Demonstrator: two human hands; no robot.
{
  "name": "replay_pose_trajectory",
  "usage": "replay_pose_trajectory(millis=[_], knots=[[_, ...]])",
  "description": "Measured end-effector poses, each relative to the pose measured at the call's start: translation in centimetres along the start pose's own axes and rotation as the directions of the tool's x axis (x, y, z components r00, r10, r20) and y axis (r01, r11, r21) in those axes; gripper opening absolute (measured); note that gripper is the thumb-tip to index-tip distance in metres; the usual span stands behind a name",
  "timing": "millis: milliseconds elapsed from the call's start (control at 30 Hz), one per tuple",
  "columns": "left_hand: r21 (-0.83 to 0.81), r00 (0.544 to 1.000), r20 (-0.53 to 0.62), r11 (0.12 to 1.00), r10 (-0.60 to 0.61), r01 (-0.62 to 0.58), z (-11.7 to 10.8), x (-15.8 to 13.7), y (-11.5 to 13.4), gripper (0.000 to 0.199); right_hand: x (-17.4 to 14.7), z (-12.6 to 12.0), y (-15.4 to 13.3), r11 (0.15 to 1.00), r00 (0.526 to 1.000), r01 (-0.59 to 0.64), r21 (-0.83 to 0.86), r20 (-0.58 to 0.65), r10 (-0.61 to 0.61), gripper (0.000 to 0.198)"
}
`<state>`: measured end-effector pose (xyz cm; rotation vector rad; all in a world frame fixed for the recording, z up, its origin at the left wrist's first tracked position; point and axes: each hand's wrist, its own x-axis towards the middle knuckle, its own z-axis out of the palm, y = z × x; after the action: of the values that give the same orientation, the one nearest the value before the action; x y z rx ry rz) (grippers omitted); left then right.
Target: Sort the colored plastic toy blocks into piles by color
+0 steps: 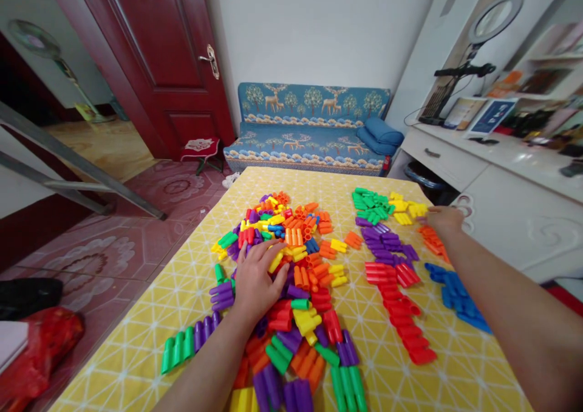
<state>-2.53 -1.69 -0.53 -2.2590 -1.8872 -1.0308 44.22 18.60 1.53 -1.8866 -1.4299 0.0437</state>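
My left hand (pixel 260 276) lies on a mixed pile of plastic tube-shaped building blocks (pixel 314 272), its fingers apart. Yellow and red blocks are close around its fingertips. Over at the far right, my right hand (pixel 445 220) is slightly blurred with its fingers drawn together. Its fingertips meet the edge of a small group of yellow blocks (pixel 403 206); what they grip is too small to make out. Beside that group are green blocks (pixel 371 204), purple blocks (pixel 385 242) and orange blocks (pixel 432 242). Nearer to me are a trail of red blocks (pixel 403 315) and blue blocks (pixel 458 293).
A yellow patterned cloth covers the table (pixel 364 375). Behind it stands a blue sofa (pixel 305 132). A white cabinet (pixel 460 163) borders the right side, with a ring light (pixel 496 17) on top. To the left are a red stool (pixel 200 151) and a metal ladder (pixel 77 157).
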Motion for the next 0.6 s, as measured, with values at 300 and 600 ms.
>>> replay_pose_trajectory(millis=[300,600], knots=[[-0.002,1.000,0.005,1.000,-0.003,0.003,-0.1,-0.1,0.1,0.034,-0.7,4.4,-2.3,0.994,0.999,-0.010,-0.109,0.048,0.015,0.033],[0.002,1.000,0.011,1.000,-0.017,0.017,-0.1,-0.1,0.1,0.034,-0.2,7.8,-3.3,0.995,0.981,0.087,0.044,0.169,-0.093,0.049]])
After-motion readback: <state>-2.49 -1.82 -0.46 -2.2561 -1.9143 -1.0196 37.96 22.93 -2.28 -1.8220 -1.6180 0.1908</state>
